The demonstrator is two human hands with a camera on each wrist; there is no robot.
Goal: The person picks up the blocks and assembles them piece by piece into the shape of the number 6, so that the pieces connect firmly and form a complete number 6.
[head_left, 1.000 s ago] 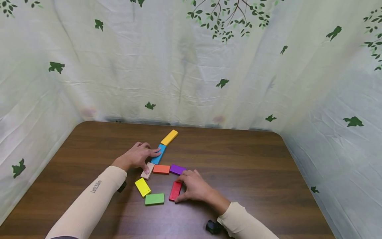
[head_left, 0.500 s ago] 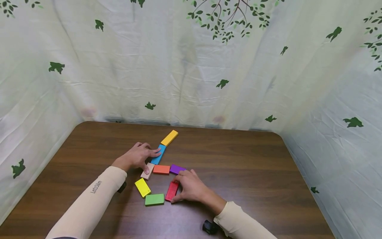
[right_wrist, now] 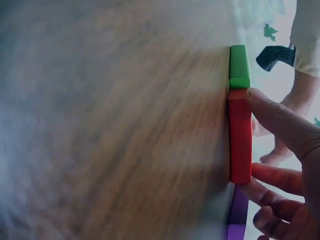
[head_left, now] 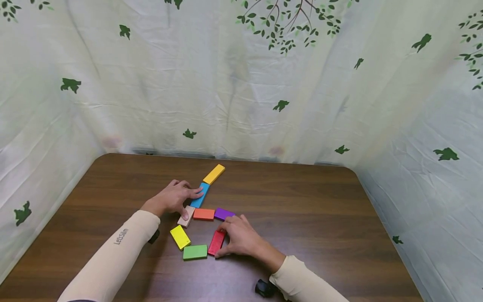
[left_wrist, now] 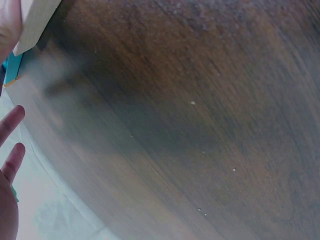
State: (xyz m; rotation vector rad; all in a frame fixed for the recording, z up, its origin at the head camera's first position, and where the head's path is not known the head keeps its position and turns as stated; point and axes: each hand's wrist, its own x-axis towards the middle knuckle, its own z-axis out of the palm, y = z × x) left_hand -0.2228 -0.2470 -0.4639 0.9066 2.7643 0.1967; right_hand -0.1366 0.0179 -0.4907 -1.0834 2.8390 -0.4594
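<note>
Flat coloured blocks lie end to end on the wooden table. My left hand [head_left: 171,199] rests over them, its thumb on the pale wooden block [head_left: 184,219] and extended fingers touching the blue block [head_left: 200,197]. With thumb and fingertips at opposite ends, my right hand [head_left: 243,239] holds the red block [head_left: 216,243] flat on the table. In the right wrist view, one end of the red block meets the green block [right_wrist: 239,65], while the purple block [right_wrist: 238,210] lies beyond its other end, behind the fingers. The orange block [head_left: 203,214] sits between the pale and purple ones.
A bright yellow block [head_left: 180,237] lies left of the green block, below the pale one. Farthest away, an amber block [head_left: 214,173] continues from the blue one. The brown table [head_left: 302,201] ends at a white leaf-print curtain [head_left: 234,84].
My right hand has slid the red block leftward, up close to the green block. The left hand and the other blocks have stayed in place.
</note>
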